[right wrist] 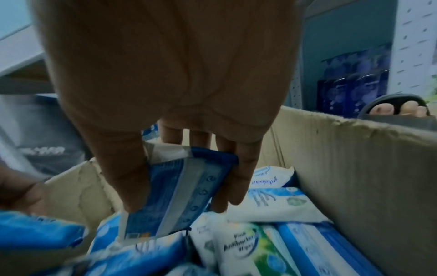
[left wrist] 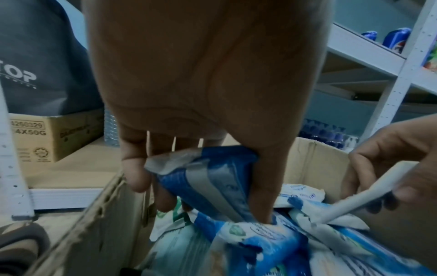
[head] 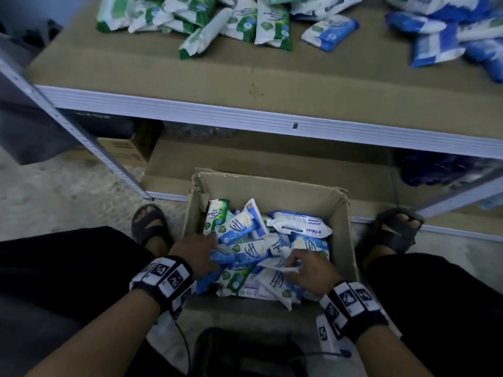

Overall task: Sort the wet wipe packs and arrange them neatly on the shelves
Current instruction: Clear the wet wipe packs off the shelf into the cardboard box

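An open cardboard box on the floor between my feet holds several blue and green wet wipe packs. My left hand is inside the box at its left and grips a blue pack between thumb and fingers. At the box's right side my right hand grips another blue pack the same way. On the shelf above, a green pile lies at the left and a blue pile at the right.
A white metal upright stands at the left. A brown carton sits on the lower shelf, with dark blue goods at its right. A black object with a cable is near my knees.
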